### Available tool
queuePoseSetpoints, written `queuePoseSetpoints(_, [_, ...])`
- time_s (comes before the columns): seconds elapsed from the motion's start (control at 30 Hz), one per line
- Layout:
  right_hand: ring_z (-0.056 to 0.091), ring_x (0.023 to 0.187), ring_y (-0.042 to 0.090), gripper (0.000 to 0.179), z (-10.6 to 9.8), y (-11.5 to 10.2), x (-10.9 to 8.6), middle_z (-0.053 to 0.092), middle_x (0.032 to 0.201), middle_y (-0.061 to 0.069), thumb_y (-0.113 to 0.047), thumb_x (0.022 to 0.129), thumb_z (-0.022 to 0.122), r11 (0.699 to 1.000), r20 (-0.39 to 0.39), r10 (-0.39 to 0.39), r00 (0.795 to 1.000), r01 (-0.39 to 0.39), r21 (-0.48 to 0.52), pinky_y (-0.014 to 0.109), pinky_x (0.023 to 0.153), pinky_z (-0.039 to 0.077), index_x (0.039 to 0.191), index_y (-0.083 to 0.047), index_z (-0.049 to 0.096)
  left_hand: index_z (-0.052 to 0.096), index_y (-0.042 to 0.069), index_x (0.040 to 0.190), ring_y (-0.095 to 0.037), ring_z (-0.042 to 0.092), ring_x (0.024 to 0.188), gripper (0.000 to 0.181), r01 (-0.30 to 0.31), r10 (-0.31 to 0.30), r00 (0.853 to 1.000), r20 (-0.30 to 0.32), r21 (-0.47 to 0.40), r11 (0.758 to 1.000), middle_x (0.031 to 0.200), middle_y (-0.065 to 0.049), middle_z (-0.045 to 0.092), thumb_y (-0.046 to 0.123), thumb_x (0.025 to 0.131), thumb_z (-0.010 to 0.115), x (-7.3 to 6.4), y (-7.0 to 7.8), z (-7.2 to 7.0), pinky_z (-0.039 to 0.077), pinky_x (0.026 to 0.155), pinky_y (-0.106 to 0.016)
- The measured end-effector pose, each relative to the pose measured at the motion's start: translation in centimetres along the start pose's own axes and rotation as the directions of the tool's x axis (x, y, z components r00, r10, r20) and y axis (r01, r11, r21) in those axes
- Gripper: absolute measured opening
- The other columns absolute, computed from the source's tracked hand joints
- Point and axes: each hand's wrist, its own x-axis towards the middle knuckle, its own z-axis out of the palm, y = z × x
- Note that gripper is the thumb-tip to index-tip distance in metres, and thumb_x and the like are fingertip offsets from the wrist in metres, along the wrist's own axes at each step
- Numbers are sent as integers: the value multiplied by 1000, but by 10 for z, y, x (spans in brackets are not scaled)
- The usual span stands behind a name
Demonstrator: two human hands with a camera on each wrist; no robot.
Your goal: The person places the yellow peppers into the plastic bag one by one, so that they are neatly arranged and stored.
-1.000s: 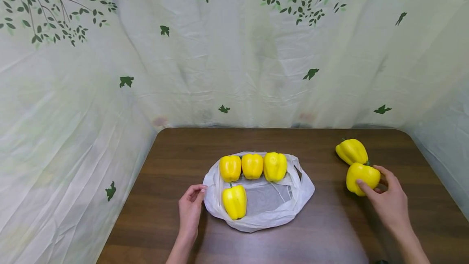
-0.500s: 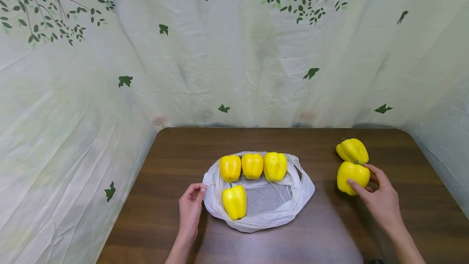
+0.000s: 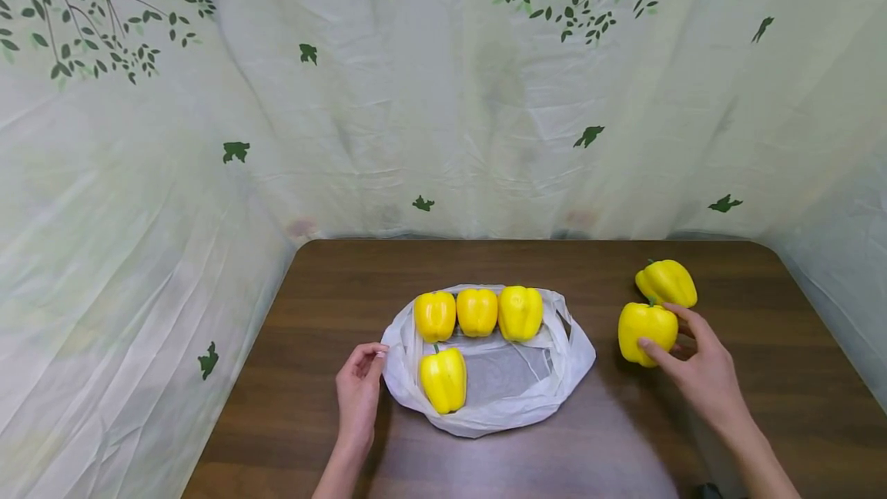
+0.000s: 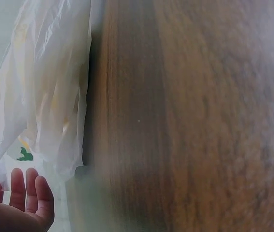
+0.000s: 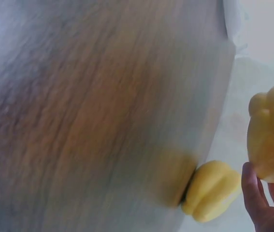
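My right hand (image 3: 707, 372) grips a yellow bell pepper (image 3: 646, 333) between thumb and fingers. In the right wrist view that bell pepper (image 5: 271, 137) is held up off the table. Behind it another yellow bell pepper (image 3: 667, 283) lies on its side on the tabletop. A white plastic bag (image 3: 485, 423) sits with its mouth spread wide, and several yellow bell peppers (image 3: 443, 381) are inside, three in a row along the back and one at the front left. At the bag's left rim my left hand (image 3: 359, 391) pinches the plastic; the left wrist view shows the bag (image 4: 54, 87) drawn to the fingertips.
Everything stands on a dark brown wooden table (image 3: 333, 291) with rounded back corners. A pale curtain (image 3: 443, 98) printed with leaves hangs behind it and at both sides. A small dark object (image 3: 707, 490) shows at the bottom edge by the right forearm.
The right hand has carried its bell pepper to the left, away from the one lying behind. My left hand and the bag have stayed almost in place.
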Motion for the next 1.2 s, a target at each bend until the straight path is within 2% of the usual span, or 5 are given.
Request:
queuePoseSetpoints(0.07, [51, 111, 37, 68, 2, -2, 0, 51, 132, 18, -32, 86, 78, 1000, 10, -12, 1000, 12, 7, 5, 76, 39, 140, -6, 46, 66, -5, 107, -20, 56, 94, 15, 5, -5, 1000, -1, -5, 1000, 106, -16, 62, 2, 97, 57, 0, 0, 0, 48, 84, -18])
queuePoseSetpoints(0.3, [53, 107, 20, 67, 13, -7, 0, 55, 130, 10, -27, 82, 82, 997, 26, -74, 997, 73, 16, 6, 79, 41, 138, -8, 51, 66, -5, 110, -19, 57, 94, 17, 26, -26, 1000, 4, -12, 1000, 108, -16, 62, 3, 97, 57, -1, 2, -1, 48, 84, -18])
queuePoseSetpoints(0.53, [54, 107, 26, 67, 21, -14, -1, 55, 131, 11, -23, 81, 83, 991, 43, -119, 992, 116, 63, 4, 78, 40, 138, -7, 51, 67, -5, 111, -18, 59, 93, 18, 11, -11, 1000, 19, -10, 1000, 110, -18, 63, 1, 97, 58, -1, 1, -1, 49, 84, -18])
queuePoseSetpoints(0.73, [54, 106, 22, 66, 23, -15, -1, 57, 130, 7, -22, 80, 83, 988, 55, -145, 988, 142, 62, 6, 79, 42, 138, -10, 52, 69, -3, 113, -17, 59, 93, 20, 14, -14, 1000, 27, 13, 1000, 112, -17, 65, 3, 97, 59, -2, 2, -1, 48, 84, -17])
queuePoseSetpoints(1.2, [57, 109, 25, 67, 26, -24, 4, 55, 134, 8, -33, 84, 79, 987, 175, -161, 971, 160, 23, 14, 79, 47, 140, -12, 50, 69, -1, 114, -17, 59, 94, 21, 23, -24, 999, 37, 22, 999, 113, -16, 65, 5, 97, 60, -3, 2, -2, 49, 85, -17])
